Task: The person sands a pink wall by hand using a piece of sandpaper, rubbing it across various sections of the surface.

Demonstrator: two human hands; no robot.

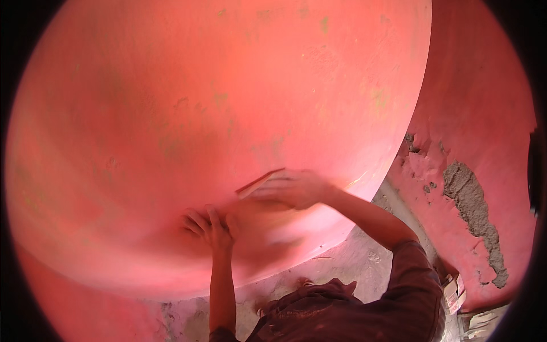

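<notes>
A large pink-painted wall surface (239, 85) fills most of the head view, marked with greenish patches and small rough spots. My right hand (295, 190) is blurred and grips a thin, flat block (260, 181) with a reddish edge. Its long side lies against or very near the pink surface; whether it is a sanding block or a scraper I cannot tell. Lower and to the left, my left hand (211, 226) rests with bent, spread fingers on the same surface. Nothing shows in it.
At right a second pink wall (483, 107) has a long patch of bare grey plaster (472, 205). A grey concrete floor (363, 260) lies below. An open cardboard box (454, 293) stands at the foot of the right wall, close to my right elbow side.
</notes>
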